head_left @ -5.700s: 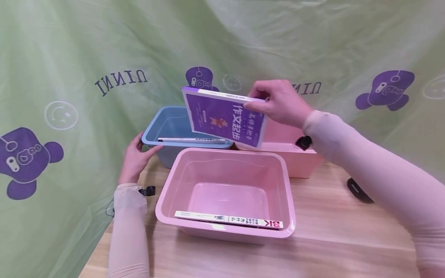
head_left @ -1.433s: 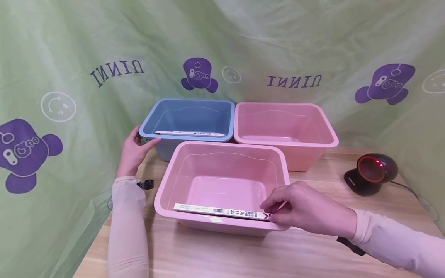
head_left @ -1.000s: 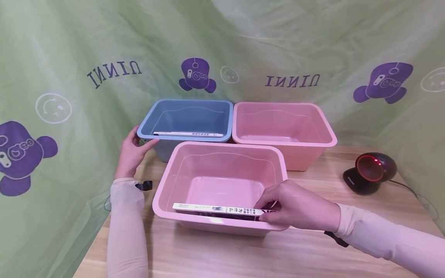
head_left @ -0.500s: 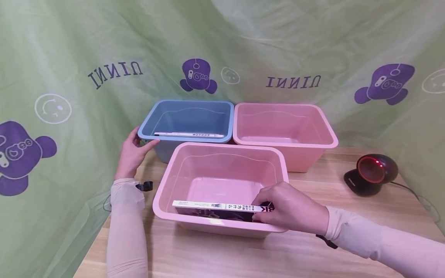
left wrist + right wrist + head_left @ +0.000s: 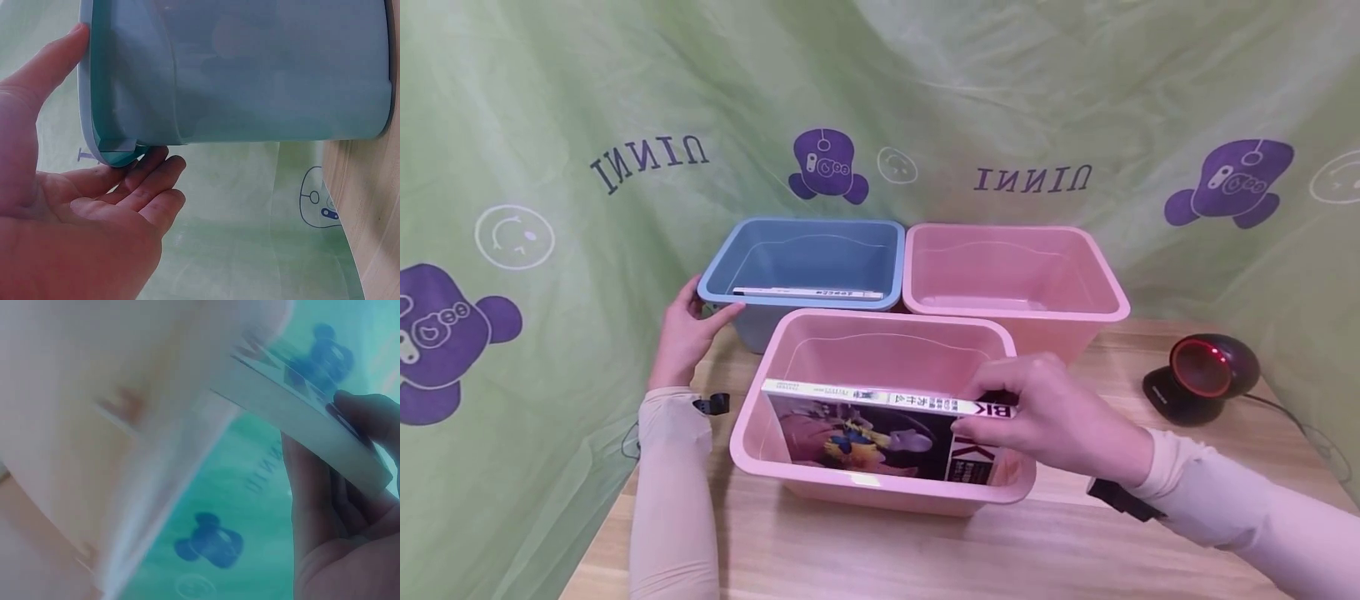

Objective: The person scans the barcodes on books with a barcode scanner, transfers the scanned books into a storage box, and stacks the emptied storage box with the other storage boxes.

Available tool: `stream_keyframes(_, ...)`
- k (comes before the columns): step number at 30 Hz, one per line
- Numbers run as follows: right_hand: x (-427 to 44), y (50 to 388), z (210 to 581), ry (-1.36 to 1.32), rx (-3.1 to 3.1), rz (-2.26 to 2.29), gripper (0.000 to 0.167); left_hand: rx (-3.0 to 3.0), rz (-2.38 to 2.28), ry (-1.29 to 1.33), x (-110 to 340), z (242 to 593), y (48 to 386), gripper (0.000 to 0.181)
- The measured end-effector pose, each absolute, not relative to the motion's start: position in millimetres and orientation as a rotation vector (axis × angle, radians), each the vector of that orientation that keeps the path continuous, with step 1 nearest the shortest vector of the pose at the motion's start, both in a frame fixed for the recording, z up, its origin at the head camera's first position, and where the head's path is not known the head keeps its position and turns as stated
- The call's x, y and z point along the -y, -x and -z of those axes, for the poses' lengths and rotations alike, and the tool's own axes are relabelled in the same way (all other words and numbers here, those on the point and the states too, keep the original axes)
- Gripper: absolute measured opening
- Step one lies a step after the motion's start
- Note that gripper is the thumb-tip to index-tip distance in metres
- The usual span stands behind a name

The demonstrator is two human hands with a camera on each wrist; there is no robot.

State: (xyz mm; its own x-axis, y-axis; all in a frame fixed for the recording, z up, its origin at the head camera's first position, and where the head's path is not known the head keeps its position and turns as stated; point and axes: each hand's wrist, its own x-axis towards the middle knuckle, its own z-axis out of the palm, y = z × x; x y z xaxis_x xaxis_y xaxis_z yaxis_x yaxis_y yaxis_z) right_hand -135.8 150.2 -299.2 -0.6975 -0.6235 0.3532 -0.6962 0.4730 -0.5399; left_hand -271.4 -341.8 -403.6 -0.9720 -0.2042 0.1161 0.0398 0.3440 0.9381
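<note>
In the head view my right hand (image 5: 1060, 417) pinches the spine end of a book (image 5: 865, 437) with a dark picture cover. The book stands tilted, spine up, partly raised from the front pink bin (image 5: 880, 496). In the right wrist view, fingers and thumb grip the blurred book (image 5: 300, 422) on both sides. My left hand (image 5: 683, 337) holds the left corner of the blue bin (image 5: 820, 254), thumb on the rim and fingers curled under it. A thin book (image 5: 808, 292) stands on edge inside that bin.
A second pink bin (image 5: 1015, 283) stands beside the blue one at the back. To the right sits a black scanner (image 5: 1202, 375) with a red-lit face and a cable. A green printed curtain (image 5: 925, 83) hangs behind the wooden table (image 5: 1097, 550).
Earlier my right hand held a purple book above the back bins; that book is out of sight. Then it took hold of the dark-covered book and lifted it upward. The left hand stayed put.
</note>
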Motion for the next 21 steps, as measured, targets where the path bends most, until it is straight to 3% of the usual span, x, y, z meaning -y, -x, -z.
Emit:
stream_keyframes(9,-170.6,127.6,256.8,-0.977,2.533,-1.146,0.028,2.35,1.696,-0.114,338.6,400.3,271.6,0.089)
stream_keyframes(21,-241.5,113.2,234.6,-0.432,2.545,-1.216,0.024,2.368,1.683,-0.127,337.7,403.3,274.6,0.089)
